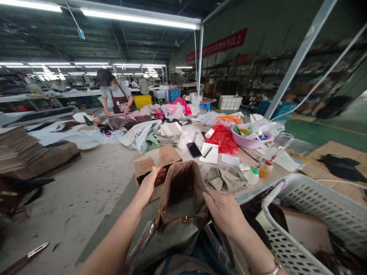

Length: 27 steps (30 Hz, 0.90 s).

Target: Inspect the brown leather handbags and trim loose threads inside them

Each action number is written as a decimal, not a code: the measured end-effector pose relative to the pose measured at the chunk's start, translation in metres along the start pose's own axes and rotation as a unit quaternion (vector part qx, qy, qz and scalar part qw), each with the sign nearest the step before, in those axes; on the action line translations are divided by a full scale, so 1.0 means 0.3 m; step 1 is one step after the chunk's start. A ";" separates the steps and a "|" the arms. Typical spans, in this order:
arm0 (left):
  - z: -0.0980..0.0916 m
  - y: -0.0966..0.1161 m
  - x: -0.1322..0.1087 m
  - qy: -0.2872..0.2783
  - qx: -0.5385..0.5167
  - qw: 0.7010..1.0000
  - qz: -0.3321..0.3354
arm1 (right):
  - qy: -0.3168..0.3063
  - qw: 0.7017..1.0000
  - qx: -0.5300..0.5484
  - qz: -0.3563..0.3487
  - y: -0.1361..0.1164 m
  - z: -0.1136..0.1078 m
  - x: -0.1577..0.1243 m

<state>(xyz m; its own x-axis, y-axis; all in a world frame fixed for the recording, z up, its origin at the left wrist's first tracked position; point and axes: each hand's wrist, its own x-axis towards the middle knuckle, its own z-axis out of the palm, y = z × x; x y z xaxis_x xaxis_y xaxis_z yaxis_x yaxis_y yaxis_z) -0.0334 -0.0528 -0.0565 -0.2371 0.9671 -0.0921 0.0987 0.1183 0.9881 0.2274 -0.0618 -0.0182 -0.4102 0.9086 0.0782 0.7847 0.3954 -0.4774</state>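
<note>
An olive-brown handbag (183, 225) stands in front of me with its mouth open, showing a brown lining and a small metal clasp at the near rim. Its handles, which look wrapped in clear plastic, hang on the near side. My right hand (225, 210) grips the bag's right side near the rim. To the left of the bag, my left hand (151, 183) is open, fingers stretched out over the opening of a small cardboard box (157, 158). Whether its fingertips touch the box I cannot tell.
A white plastic basket (323, 194) holding bags stands close on my right. Beyond the box lie a phone (194, 149), a notepad with a pen (210, 152) and a pink basin (252, 139). Stacked brown panels (37, 156) sit left. A co-worker (116, 95) stands across the table.
</note>
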 end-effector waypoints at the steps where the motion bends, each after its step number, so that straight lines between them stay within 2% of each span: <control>1: -0.019 -0.024 -0.048 0.002 0.001 1.000 -0.007 | -0.003 1.000 0.018 -0.016 0.011 -0.001 0.001; 4: -0.101 -0.109 -0.220 -0.016 0.034 0.999 -0.014 | -0.016 0.993 0.097 -0.067 0.084 0.001 -0.034; 5: -0.134 -0.141 -0.282 -0.039 0.050 0.998 -0.027 | -0.022 0.990 0.116 -0.072 0.115 0.005 -0.061; 7: -0.197 -0.207 -0.404 -0.103 0.063 0.991 -0.064 | -0.045 0.987 0.145 -0.056 0.173 0.016 -0.132; 8: -0.219 -0.237 -0.458 -0.112 0.079 0.988 -0.075 | -0.057 0.984 0.163 -0.043 0.194 0.023 -0.170; 10: -0.231 -0.275 -0.540 -0.087 0.143 0.983 -0.075 | -0.093 0.974 0.207 -0.022 0.216 0.040 -0.239; 11: -0.217 -0.280 -0.563 -0.098 0.169 0.978 -0.078 | -0.118 0.966 0.228 -0.014 0.215 0.051 -0.265; 14: -0.100 -0.231 -0.555 -0.163 0.185 0.968 -0.054 | -0.184 0.942 0.280 0.006 0.177 0.101 -0.301; 17: 0.074 -0.123 -0.475 -0.193 0.167 0.966 0.040 | -0.181 0.924 0.335 -0.006 0.116 0.171 -0.292; 18: 0.130 -0.085 -0.446 -0.214 0.168 0.959 0.079 | -0.158 0.922 0.354 -0.016 0.098 0.194 -0.283; 20: 0.226 -0.013 -0.396 -0.251 0.194 0.942 0.112 | -0.079 0.922 0.379 -0.011 0.074 0.230 -0.264; 22: 0.295 0.053 -0.358 -0.278 0.233 0.921 0.139 | 0.027 0.915 0.401 0.032 0.067 0.238 -0.244; 23: 0.318 0.082 -0.343 -0.286 0.244 0.913 0.156 | 0.070 0.902 0.421 0.064 0.070 0.227 -0.234; 25: 0.346 0.132 -0.312 -0.295 0.220 0.908 0.200 | 0.117 0.854 0.489 0.135 0.086 0.170 -0.220; 27: 0.351 0.161 -0.276 -0.261 0.158 0.923 0.236 | 0.131 0.791 0.571 0.177 0.115 0.066 -0.218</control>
<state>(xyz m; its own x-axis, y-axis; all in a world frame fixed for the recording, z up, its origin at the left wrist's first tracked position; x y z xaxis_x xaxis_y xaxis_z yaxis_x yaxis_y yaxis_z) 0.0927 -0.1034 -0.0142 0.3946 0.8946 0.2097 0.3685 -0.3631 0.8558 0.2722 -0.1102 -0.0571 -0.0314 0.9911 -0.1293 -0.1638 -0.1327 -0.9775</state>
